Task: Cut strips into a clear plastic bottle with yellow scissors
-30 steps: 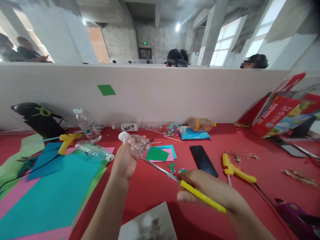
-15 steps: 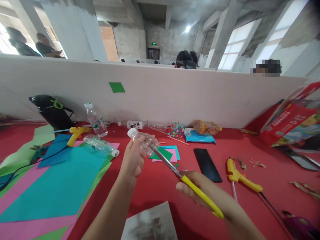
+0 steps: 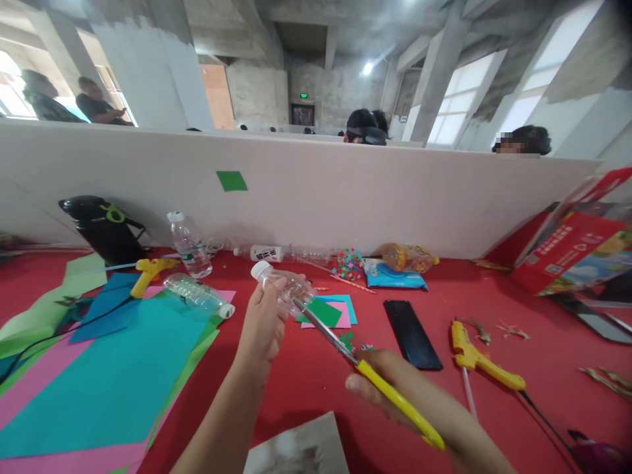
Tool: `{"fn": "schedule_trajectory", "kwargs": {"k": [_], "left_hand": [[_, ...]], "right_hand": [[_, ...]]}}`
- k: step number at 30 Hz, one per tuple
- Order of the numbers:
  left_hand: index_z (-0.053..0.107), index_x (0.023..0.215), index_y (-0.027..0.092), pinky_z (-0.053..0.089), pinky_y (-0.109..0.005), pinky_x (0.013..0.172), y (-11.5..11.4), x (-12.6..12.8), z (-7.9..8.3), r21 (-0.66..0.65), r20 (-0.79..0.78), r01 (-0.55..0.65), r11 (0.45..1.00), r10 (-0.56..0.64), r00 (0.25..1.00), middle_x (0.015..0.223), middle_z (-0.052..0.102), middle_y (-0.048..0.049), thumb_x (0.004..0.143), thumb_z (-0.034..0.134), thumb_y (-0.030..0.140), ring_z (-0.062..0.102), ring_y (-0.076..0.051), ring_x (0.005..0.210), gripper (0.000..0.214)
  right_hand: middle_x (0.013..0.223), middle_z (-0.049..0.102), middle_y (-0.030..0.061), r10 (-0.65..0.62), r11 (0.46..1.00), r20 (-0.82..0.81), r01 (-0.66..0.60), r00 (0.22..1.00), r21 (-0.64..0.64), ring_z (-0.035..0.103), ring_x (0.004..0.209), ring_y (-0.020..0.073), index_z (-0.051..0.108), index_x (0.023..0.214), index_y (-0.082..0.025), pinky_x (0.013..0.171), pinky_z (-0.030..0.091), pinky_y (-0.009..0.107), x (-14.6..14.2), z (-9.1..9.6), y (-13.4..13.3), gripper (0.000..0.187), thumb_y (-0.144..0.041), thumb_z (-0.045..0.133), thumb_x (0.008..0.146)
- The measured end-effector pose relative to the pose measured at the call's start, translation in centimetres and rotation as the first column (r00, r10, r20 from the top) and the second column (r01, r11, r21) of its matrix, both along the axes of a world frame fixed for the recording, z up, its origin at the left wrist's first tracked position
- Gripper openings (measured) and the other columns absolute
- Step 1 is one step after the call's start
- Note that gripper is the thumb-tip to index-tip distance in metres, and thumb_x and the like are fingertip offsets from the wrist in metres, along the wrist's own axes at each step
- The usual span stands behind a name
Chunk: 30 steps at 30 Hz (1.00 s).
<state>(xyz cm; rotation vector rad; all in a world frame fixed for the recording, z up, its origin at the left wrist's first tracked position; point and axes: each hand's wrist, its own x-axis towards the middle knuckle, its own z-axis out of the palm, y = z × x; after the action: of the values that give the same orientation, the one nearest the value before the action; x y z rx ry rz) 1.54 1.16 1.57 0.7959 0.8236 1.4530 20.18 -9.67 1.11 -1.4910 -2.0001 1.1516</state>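
Note:
My left hand (image 3: 266, 322) is closed round a clear plastic bottle (image 3: 296, 284) with a white cap, held tilted above the table with the cap toward the upper left. In my right hand (image 3: 378, 382) is a pair of scissors (image 3: 395, 398) with yellow handles. The blades point up and left, and their tips meet the bottle's side near its lower end. Whether the tips are inside the plastic I cannot tell. Just behind the blades lie small green, pink and blue paper sheets (image 3: 326, 313), with loose green star sequins (image 3: 347, 340) close by.
Coloured paper sheets (image 3: 113, 375) cover the left, with an empty bottle (image 3: 197, 295) and a yellow glue gun (image 3: 148, 273). A phone (image 3: 412, 334) and another glue gun (image 3: 478, 359) lie right. Bottles, wet wipes (image 3: 395, 275) and a black flask (image 3: 101, 227) line the white partition (image 3: 306, 191).
The view has tilted up slightly, so the table things sit lower. The scissor tips and bottle have stayed together, with only a small shift; both hands keep their hold.

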Motion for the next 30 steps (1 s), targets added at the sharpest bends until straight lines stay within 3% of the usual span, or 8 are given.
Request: {"fn": "schedule_trajectory", "kwargs": {"k": [17,30], "left_hand": [[0.065,0.083,0.017,0.053,-0.031,0.069,0.1,-0.1,-0.3,0.089,-0.035,-0.02,0.996,0.023,0.999,0.079,0.073,-0.0041,0.075,0.064,0.029,0.07,-0.02,0.073,0.014],[0.061,0.089,0.018,0.054,-0.034,0.076,0.4,-1.1,0.0,0.206,-0.047,-0.01,0.979,0.02,0.999,0.088,0.072,-0.0048,0.082,0.059,0.025,0.069,-0.021,0.085,0.01]], "right_hand": [[0.067,0.03,-0.005,-0.026,1.0,-0.005,0.026,1.0,0.002,0.032,0.056,0.0103,0.034,0.069,-0.021,0.048,0.023,0.023,-0.3,0.2,-0.1,0.05,-0.066,0.038,0.091],[0.062,0.027,-0.0067,0.007,0.996,-0.044,-0.003,0.999,0.084,0.024,0.055,0.0097,0.031,0.065,-0.022,0.046,0.019,0.023,-0.2,-1.0,0.5,0.05,-0.063,0.042,0.092]]}}
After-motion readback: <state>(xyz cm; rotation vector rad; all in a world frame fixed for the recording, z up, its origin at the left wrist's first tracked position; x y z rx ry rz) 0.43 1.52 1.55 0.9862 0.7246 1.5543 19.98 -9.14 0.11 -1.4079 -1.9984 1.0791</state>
